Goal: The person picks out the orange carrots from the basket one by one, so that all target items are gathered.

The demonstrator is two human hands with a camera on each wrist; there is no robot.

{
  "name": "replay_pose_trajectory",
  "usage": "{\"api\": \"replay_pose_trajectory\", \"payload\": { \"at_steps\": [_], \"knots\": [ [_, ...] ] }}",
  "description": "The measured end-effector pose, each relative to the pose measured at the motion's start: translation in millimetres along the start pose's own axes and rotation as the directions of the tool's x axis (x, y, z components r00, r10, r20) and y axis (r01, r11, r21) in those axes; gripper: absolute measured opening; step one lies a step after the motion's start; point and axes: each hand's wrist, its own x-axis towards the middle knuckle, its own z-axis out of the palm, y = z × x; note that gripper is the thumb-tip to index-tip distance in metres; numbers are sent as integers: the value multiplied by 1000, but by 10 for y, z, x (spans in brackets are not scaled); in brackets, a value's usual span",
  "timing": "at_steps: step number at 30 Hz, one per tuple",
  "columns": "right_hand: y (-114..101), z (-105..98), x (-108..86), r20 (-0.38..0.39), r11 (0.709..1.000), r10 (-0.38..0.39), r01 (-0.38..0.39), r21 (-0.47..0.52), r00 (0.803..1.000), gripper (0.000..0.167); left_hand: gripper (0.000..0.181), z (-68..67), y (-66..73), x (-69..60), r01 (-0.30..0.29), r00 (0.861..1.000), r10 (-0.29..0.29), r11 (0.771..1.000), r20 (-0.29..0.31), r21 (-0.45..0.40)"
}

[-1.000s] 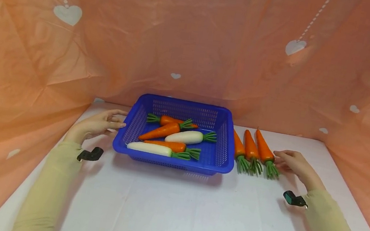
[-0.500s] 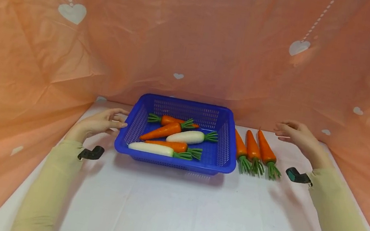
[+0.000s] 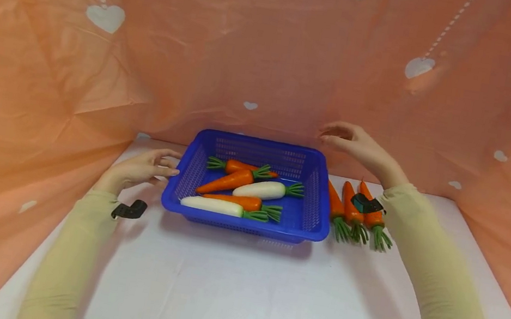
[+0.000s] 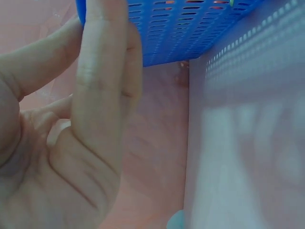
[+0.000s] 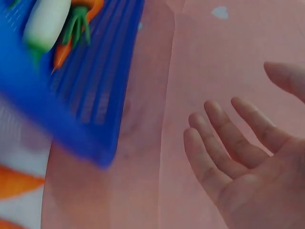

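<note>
While the left hand [image 3: 140, 168], fingers extended, touches the perforated blue basket [image 3: 236, 223], the right hand [image 3: 358, 144] hangs spread.

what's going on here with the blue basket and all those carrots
A person has their left hand at the left rim of a blue basket. Their right hand is empty, raised near the basket's back right corner. Inside the basket lie three carrots and two white radishes. Three more carrots lie side by side on the white table, just right of the basket.
</note>
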Motion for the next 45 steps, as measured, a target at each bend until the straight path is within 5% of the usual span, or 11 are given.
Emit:
{"api": "replay_pose_trajectory", "payload": {
  "at_steps": [6, 16, 27, 34, 41, 45],
  "knots": [
    [-54, 230, 271, 101, 987, -14, -2, 158, 995, 53, 59, -1, -24, 13, -11, 1000, 12, 1000, 17, -14],
    [-14, 661, 650, 179, 966, -54, 6, 260, 982, 46, 58, -14, -30, -5, -7, 1000, 8, 999, 14, -42],
    [12, 1139, 831, 255, 984, 2, -47, 170, 967, 46, 63, -1, 4, 6, 25, 1000, -24, 1000, 16, -12],
    [40, 1304, 899, 273, 993, 54, -81, 90, 961, 46, 64, 32, 26, -10, 22, 999, -22, 999, 25, -33],
    [40, 1450, 911, 342, 998, 41, -26, -49, 939, 48, 64, 30, 10, -17, 18, 999, -16, 998, 35, -60],
    [14, 1513, 891, 351, 996, 93, -92, -19, 932, 52, 66, 29, 8, -15, 27, 999, -26, 998, 27, -48]
  ]
}}
